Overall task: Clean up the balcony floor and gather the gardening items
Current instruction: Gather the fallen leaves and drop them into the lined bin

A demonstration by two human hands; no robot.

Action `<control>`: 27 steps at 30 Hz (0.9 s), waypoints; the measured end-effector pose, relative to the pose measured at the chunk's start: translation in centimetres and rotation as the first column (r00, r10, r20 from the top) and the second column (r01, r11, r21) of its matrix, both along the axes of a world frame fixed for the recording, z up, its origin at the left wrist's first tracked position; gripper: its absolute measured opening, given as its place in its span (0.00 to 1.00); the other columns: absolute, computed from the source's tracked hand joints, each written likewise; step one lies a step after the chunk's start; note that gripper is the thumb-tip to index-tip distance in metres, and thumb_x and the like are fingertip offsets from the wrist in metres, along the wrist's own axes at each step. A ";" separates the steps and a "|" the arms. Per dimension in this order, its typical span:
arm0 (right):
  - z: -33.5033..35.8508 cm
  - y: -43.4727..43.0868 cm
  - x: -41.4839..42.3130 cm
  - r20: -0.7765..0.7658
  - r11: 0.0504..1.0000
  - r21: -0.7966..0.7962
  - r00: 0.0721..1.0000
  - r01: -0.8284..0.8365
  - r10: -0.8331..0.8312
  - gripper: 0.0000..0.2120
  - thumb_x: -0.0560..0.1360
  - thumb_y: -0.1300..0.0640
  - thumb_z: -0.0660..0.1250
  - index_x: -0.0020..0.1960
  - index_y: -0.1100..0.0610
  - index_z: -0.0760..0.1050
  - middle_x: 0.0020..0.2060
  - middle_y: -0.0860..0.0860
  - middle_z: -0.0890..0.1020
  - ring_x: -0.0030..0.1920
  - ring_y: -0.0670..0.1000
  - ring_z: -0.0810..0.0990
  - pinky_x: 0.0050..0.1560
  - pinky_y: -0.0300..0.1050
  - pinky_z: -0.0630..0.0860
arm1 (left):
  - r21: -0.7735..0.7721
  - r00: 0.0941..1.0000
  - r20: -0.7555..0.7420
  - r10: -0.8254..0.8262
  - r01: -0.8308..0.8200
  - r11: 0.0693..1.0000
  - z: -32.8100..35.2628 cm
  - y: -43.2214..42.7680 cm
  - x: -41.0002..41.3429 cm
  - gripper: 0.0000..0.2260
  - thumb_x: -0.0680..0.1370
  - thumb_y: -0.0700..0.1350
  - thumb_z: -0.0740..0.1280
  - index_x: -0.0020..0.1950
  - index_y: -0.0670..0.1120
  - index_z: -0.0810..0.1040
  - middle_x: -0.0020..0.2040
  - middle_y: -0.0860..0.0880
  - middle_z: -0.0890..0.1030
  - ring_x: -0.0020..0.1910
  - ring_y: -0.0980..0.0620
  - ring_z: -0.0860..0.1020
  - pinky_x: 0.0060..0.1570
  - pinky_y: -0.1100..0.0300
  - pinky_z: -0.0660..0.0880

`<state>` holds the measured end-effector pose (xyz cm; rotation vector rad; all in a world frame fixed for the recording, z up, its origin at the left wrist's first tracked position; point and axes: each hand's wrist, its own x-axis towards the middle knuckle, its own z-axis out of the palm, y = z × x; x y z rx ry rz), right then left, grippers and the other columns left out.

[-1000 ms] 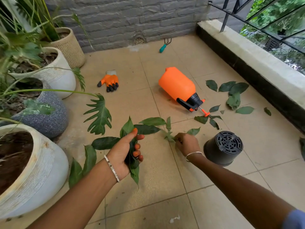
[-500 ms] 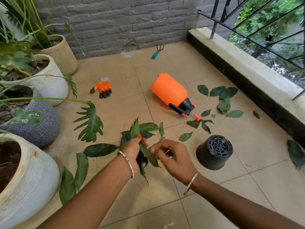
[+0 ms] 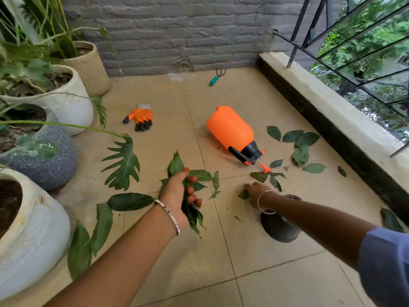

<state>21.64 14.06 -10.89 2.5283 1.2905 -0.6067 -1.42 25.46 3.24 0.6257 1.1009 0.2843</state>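
My left hand (image 3: 177, 196) grips a bunch of green leaves (image 3: 192, 214) above the tiled floor. My right hand (image 3: 254, 192) is low on the floor to the right, fingers on a small leaf (image 3: 243, 194). Loose leaves (image 3: 299, 147) lie scattered near the ledge and by the nozzle. An orange sprayer bottle (image 3: 232, 129) lies on its side. An orange glove (image 3: 140, 117) lies flat farther left. A teal hand rake (image 3: 215, 78) rests near the wall. A black plastic pot (image 3: 278, 229) stands upside down, partly hidden by my right forearm.
Large planters (image 3: 33, 235) line the left side, with a split leaf (image 3: 124, 165) hanging over the floor. Long leaves (image 3: 99, 227) lie beside the nearest planter. A concrete ledge (image 3: 332, 107) with a railing bounds the right. A grey brick wall (image 3: 177, 29) closes the back.
My right hand left the bunch in my left hand and reached right and down to a leaf on the floor. The left hand kept its hold on the leaves.
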 end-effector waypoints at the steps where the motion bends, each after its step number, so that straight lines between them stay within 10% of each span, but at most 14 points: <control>1: -0.8 0.0 -0.6 0.001 0.999 -0.032 1.000 -0.015 0.015 0.22 0.80 0.56 0.62 0.72 0.56 0.65 0.66 0.58 0.72 0.62 0.58 0.74 0.61 0.53 0.76 | -0.003 1.000 -0.001 0.001 -0.001 1.000 -0.2 0.3 -0.3 0.12 0.79 0.52 0.66 0.40 0.45 0.75 0.27 0.50 0.66 0.23 0.54 0.63 0.27 0.62 0.67; 11: 0.0 3.3 -4.0 -0.157 0.963 0.237 0.983 0.126 -0.090 0.09 0.80 0.55 0.65 0.57 0.57 0.76 0.54 0.57 0.80 0.51 0.54 0.80 0.52 0.47 0.79 | -0.005 0.999 -0.008 -0.032 0.032 0.999 -1.4 1.7 -1.9 0.10 0.78 0.51 0.68 0.42 0.45 0.76 0.28 0.50 0.67 0.24 0.54 0.63 0.27 0.62 0.67; 19: 10.6 5.2 -13.4 -0.672 0.478 0.653 0.740 0.587 0.009 0.09 0.69 0.62 0.77 0.40 0.61 0.77 0.33 0.53 0.83 0.29 0.51 0.83 0.31 0.46 0.82 | 0.000 0.999 -0.008 -0.040 0.040 0.999 -2.2 1.9 -2.8 0.23 0.70 0.64 0.72 0.48 0.45 0.78 0.30 0.49 0.68 0.25 0.53 0.65 0.29 0.59 0.65; 24: 10.8 4.2 -18.3 -0.593 0.514 0.730 0.791 0.450 0.150 0.03 0.68 0.60 0.76 0.40 0.56 0.84 0.34 0.47 0.85 0.31 0.43 0.81 0.37 0.38 0.79 | -0.055 0.998 0.061 -0.001 0.005 0.998 -1.2 0.2 -2.2 0.19 0.75 0.59 0.70 0.48 0.43 0.83 0.39 0.43 0.83 0.39 0.46 0.81 0.47 0.52 0.79; 27: 11.3 3.3 -18.6 -0.552 0.578 0.747 0.790 0.328 0.266 0.08 0.69 0.57 0.74 0.47 0.51 0.86 0.40 0.44 0.85 0.37 0.41 0.78 0.40 0.32 0.74 | -0.015 0.997 -0.071 0.039 -0.040 0.999 -1.8 0.8 -2.6 0.17 0.77 0.58 0.68 0.42 0.44 0.78 0.39 0.44 0.80 0.38 0.47 0.79 0.39 0.54 0.78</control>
